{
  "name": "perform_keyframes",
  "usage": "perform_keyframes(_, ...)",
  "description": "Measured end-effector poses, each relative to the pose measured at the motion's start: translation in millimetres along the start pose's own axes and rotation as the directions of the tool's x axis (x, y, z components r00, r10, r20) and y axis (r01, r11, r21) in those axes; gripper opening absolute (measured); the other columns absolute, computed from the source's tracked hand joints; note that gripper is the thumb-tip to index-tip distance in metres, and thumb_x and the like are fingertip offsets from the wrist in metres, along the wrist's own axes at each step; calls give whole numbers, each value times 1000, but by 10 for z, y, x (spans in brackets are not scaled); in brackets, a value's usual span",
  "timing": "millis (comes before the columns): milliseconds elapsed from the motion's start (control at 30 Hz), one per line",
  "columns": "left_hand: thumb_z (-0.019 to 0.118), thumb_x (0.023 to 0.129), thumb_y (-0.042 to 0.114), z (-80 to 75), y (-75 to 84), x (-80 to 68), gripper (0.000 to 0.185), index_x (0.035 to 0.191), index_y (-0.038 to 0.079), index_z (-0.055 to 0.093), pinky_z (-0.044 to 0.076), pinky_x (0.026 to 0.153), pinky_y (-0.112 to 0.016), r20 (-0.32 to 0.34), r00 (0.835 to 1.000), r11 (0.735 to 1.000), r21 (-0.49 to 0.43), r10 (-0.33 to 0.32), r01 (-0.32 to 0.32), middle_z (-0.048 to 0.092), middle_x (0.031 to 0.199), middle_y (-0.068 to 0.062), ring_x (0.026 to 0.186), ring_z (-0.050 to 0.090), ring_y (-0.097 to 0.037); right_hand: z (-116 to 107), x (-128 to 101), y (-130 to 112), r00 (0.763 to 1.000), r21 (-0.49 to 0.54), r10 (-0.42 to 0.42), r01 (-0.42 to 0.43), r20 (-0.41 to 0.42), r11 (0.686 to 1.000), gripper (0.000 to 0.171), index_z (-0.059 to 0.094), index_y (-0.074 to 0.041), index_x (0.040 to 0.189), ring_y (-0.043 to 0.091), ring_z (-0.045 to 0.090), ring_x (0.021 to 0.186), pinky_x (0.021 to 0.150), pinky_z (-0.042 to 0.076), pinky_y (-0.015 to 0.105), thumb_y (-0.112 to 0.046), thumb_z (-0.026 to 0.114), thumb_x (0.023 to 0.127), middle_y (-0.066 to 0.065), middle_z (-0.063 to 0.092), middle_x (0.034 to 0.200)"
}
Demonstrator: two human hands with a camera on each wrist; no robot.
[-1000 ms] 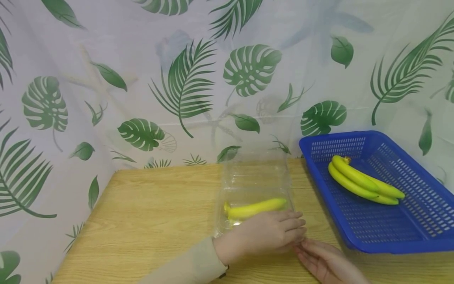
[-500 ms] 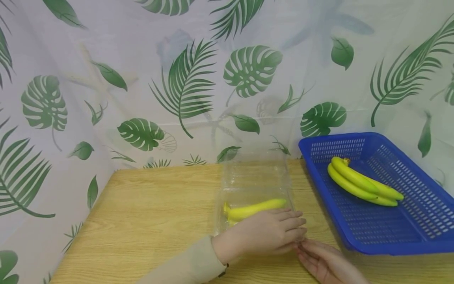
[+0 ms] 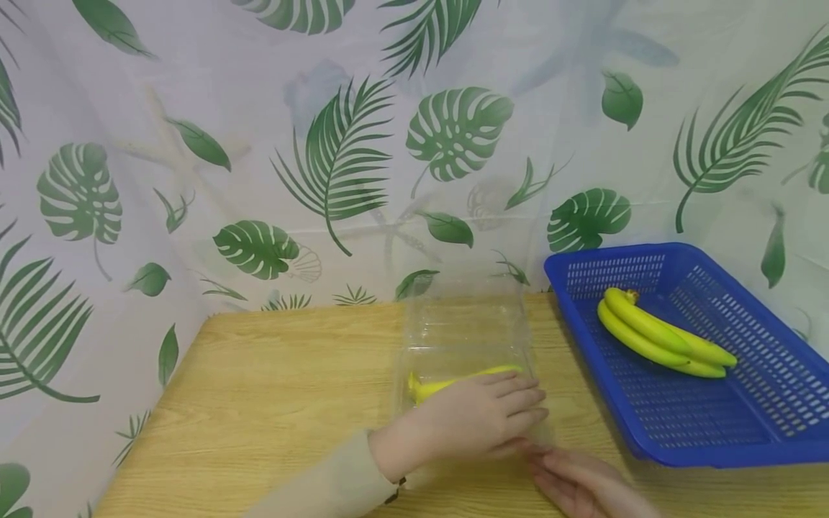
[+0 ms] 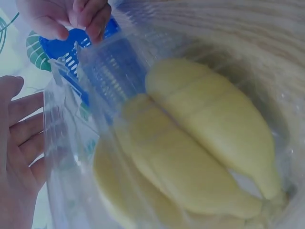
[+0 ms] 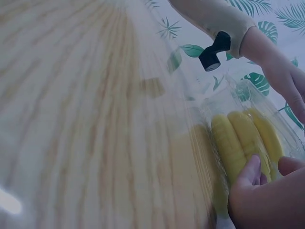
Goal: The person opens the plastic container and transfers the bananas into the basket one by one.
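A clear plastic container stands on the wooden table with yellow bananas inside. My left hand lies flat on its near end, fingers straight, and hides part of the fruit. My right hand reaches in from below and meets the container's near right corner. In the left wrist view the bananas show through crinkled plastic, with the left hand beside it and the right hand curled at the plastic's edge. In the right wrist view the right hand pinches by the bananas.
A blue perforated basket sits at the table's right side and holds a bunch of bananas. A leaf-print curtain closes off the back and left. Bare wood stretches left of the container.
My left hand has slid a little further over the container and covers more of the bananas. The right hand has dropped slightly toward the lower edge of the view.
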State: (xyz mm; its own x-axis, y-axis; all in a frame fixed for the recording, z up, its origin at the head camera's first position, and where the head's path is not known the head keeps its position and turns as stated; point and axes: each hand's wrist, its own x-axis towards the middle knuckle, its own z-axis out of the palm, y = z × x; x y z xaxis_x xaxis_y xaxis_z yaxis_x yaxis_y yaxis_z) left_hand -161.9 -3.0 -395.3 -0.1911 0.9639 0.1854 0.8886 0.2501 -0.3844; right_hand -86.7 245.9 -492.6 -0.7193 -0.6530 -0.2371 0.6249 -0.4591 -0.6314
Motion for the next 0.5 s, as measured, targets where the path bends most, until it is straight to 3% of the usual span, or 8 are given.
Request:
perform_keyframes(233, 52, 109, 51, -90, -52, -107, 50, 149, 22, 62, 36, 131, -33, 56, 998, 999, 52, -9, 6, 58, 158, 1, 151, 52, -16, 27, 35, 97, 996, -80, -12, 6, -85, 997, 26, 73, -15, 119, 8, 72, 116, 107, 58, 23, -5, 50, 110, -2, 76, 123)
perform_keyframes(367, 56, 108, 51, -129, -78, -173, 47, 144, 23, 65, 39, 130, -34, 23, 1000, 997, 81, -14, 13, 63, 153, 2, 148, 55, -16, 42, 76, 128, 997, -139, -17, 7, -71, 990, 25, 71, -11, 123, 8, 73, 114, 105, 59, 22, -5, 51, 110, -3, 76, 121)
perform_keyframes(500, 63, 104, 49, -154, -112, -237, 45, 139, 21, 69, 43, 126, -32, -39, 999, 996, 85, -34, 37, 67, 148, 1, 143, 60, -16, 92, 113, 133, 995, -188, 10, -30, -104, 982, 31, 64, 4, 136, 7, 72, 113, 103, 60, 22, -8, 54, 109, -3, 76, 121)
